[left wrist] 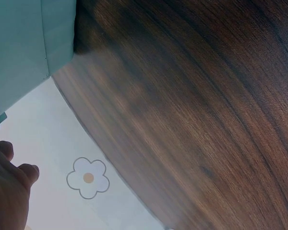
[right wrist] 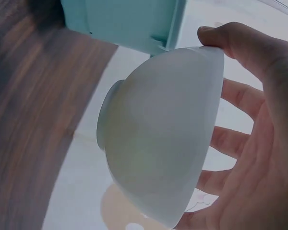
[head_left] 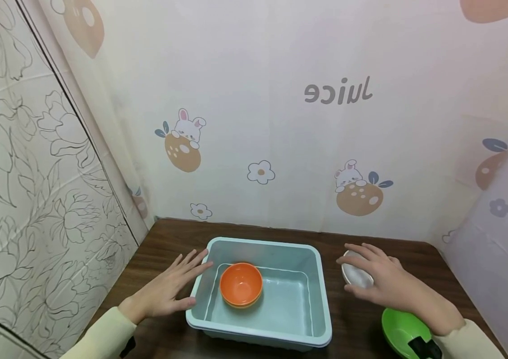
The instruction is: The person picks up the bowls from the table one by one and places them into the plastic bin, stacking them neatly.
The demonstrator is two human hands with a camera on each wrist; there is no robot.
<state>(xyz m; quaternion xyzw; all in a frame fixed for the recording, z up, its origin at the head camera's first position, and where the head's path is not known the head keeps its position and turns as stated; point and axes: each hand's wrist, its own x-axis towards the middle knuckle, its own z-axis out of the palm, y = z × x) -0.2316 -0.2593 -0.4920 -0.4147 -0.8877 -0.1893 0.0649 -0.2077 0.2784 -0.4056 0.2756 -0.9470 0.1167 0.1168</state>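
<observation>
My right hand grips a white bowl by its rim to the right of a pale blue plastic tub. In the right wrist view the thumb and spread fingers hold the rim of that bowl, which is tilted on its side with the foot ring to the left. At the tub's left rim is my left hand, fingers extended and spread. An orange bowl sits upright in the tub's left part, a yellowish edge showing under it.
A green bowl rests on the dark wood table at the front right, partly covered by my right forearm. Behind the table hangs a printed cloth, with more cloth on the left and right sides.
</observation>
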